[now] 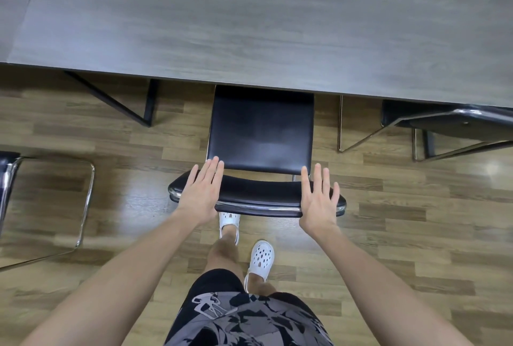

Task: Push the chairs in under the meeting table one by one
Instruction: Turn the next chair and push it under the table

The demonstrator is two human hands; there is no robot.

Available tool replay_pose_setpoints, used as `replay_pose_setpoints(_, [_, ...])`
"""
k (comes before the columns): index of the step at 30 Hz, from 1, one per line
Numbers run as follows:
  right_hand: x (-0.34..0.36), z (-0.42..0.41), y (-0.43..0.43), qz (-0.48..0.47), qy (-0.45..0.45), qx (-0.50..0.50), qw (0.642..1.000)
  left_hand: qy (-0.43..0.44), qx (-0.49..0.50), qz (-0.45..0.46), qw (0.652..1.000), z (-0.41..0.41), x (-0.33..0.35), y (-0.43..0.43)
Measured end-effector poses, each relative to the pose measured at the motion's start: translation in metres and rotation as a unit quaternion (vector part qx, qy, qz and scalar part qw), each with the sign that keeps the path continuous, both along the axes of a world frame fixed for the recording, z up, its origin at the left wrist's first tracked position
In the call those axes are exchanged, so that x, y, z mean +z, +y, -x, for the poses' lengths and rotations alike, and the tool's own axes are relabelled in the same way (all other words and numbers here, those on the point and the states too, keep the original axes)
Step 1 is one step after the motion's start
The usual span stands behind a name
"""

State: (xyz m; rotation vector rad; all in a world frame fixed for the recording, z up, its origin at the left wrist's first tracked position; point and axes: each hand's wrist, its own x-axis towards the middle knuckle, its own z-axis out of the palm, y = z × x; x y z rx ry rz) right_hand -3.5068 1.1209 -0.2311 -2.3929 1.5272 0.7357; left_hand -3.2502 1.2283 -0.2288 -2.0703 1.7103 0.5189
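Head view: both hands lie flat, fingers spread, on the padded black backrest (256, 193) of a chrome-framed chair (261, 132); left hand (201, 193), right hand (319, 201). Its glossy square seat pokes partly under the grey wood-grain worktop (249, 18).

head-worn camera looks steeply down, close above the table (249, 26) edge.

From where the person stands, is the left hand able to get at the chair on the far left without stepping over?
Probably not. The left hand lies flat on the backrest of the middle chair, and the far-left chair sits well off to the side, only its chrome frame in view. Bare floor lies between, so nothing blocks it, but a sidestep looks needed.
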Motion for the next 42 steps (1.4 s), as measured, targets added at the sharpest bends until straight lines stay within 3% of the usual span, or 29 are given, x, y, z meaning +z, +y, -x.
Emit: replay_pose_setpoints(42, [0.001,-0.071,-0.122,0.026,-0.024,-0.005,0.999,0.006,0.015,0.036,0.999,-0.073,0.001,-0.126])
